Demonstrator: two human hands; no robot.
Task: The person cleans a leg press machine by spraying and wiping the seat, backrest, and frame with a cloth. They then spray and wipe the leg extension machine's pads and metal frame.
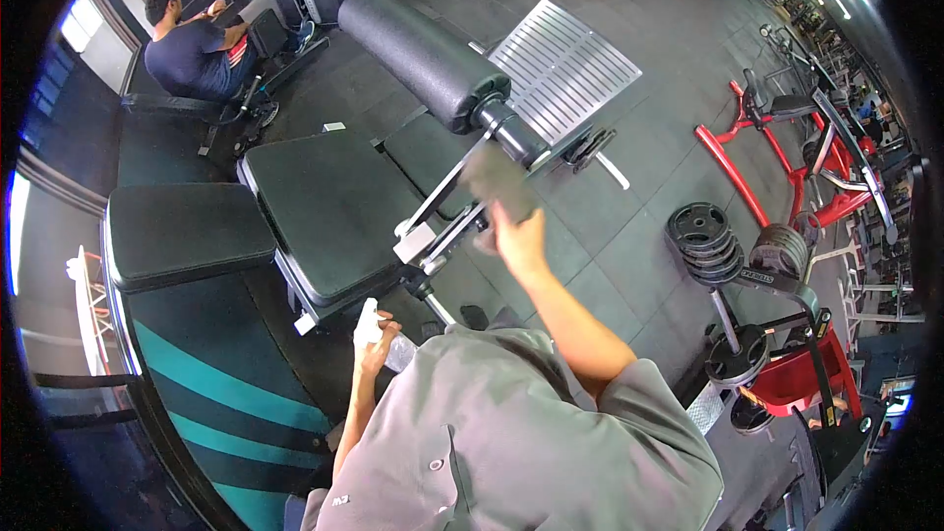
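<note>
My left hand point(378, 346), low beside the machine, is wrapped round a spray bottle point(368, 321) with a white trigger head and a clear body. In my right hand point(521, 238) is a grey-brown cloth point(498, 183), blurred by motion. It lies against the metal frame just below the end of a black roller pad point(423, 59). The machine's black seat pad point(329, 206) is left of that hand, and a smaller black pad point(192, 231) sits farther left. Beyond the roller is a slotted silver footplate point(565, 69).
A person point(192, 49) sits on another machine at the upper left. To the right stand a rack with black weight plates point(703, 236) and a red-framed machine point(733, 177). Grey tile floor point(639, 246) runs between them. A window and wall line the left.
</note>
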